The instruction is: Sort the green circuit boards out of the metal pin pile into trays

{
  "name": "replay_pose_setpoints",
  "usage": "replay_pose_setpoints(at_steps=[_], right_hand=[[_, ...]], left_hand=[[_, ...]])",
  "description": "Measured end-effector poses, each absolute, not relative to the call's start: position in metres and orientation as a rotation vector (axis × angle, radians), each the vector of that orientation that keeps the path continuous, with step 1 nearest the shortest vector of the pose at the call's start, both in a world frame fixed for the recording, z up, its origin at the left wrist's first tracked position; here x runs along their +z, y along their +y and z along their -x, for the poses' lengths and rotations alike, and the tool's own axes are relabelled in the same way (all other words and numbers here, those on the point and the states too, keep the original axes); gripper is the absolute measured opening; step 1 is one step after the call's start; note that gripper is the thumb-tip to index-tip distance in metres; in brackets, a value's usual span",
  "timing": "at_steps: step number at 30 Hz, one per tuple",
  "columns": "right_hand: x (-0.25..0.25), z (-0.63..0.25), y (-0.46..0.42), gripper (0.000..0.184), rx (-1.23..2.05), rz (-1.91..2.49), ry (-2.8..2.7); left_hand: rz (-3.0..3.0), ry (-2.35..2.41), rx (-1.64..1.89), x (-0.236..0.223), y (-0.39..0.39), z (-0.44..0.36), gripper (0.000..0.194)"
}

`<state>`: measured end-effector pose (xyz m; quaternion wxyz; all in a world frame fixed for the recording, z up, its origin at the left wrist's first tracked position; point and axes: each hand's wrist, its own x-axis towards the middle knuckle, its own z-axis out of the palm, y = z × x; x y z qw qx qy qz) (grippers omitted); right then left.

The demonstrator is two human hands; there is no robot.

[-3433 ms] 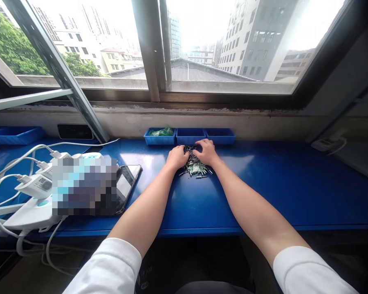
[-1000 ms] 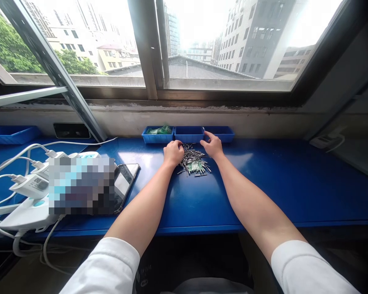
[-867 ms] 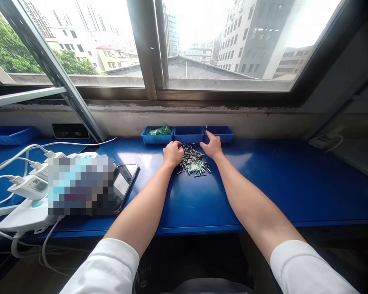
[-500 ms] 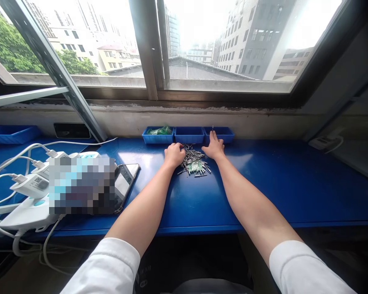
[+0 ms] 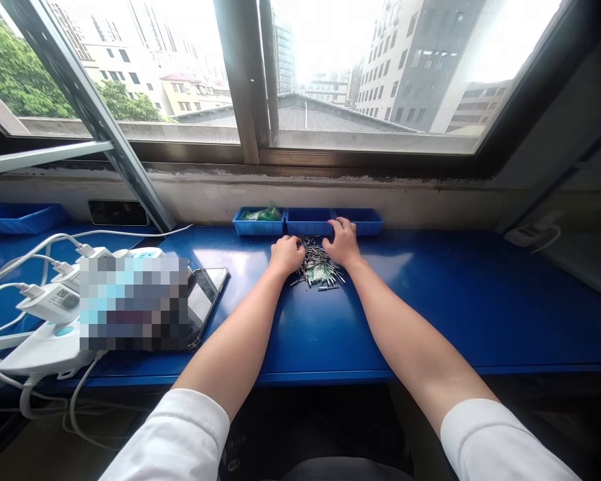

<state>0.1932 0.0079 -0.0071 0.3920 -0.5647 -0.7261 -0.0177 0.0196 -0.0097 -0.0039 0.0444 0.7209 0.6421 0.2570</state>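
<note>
A loose pile of slim metal pins, like blind rivets (image 5: 314, 252), lies on the blue tabletop, with a clear-and-green packet (image 5: 319, 274) at its near side. At the pile's left edge, my left hand (image 5: 286, 255) rests with curled fingers; what its fingertips hold, if anything, is hidden. My right hand (image 5: 344, 244) is over the pile's right side, thumb and fingers apart, with nothing seen between them. Its fingertips are in front of the join between the middle blue bin (image 5: 308, 228) and the right blue bin (image 5: 370, 228).
A left blue bin (image 5: 258, 228) holds green packets. On the table's left are a phone (image 5: 213, 297), a white power strip (image 5: 40, 354) with chargers and cables, and a blurred-out object. A metal shelf post (image 5: 125, 157) stands before the window.
My right hand has moved left and slightly nearer, away from the right bin. The pin seen upright at its fingertips no longer shows. My left hand has barely moved.
</note>
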Motion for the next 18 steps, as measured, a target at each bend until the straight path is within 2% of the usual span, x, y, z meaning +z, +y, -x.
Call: replay_pose_setpoints(at_steps=[6,18], right_hand=[[-0.016,-0.181,0.008,0.028,0.123,1.259,-2.157],[-0.016,-0.181,0.009,0.015,0.328,1.128,-2.172]], left_hand=[[-2.239,1.944,0.766,-0.007,-0.008,-0.019,0.031],[-2.247,1.927,0.737,-0.005,-0.009,-0.019,0.030]])
